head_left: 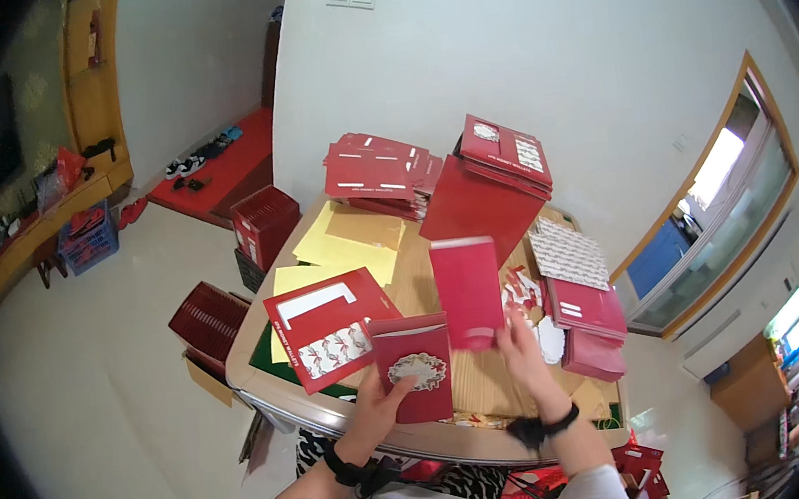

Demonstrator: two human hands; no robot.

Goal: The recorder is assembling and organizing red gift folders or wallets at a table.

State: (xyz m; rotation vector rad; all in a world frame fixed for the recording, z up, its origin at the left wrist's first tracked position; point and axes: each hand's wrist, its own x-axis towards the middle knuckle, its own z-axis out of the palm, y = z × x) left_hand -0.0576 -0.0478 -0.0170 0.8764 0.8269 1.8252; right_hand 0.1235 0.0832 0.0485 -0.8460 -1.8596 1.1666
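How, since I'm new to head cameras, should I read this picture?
There is no robot here, only a person's two bare hands. The picture comes from a fisheye camera on their head, looking down, so straight edges bend near the rim. The left hand holds a dark red packet with an ornate pale label. The right hand, slightly blurred, is at the lower right corner of a brighter red packet; whether it grips it is unclear. On the wooden table lie yellow sheets and stacked red card pieces.
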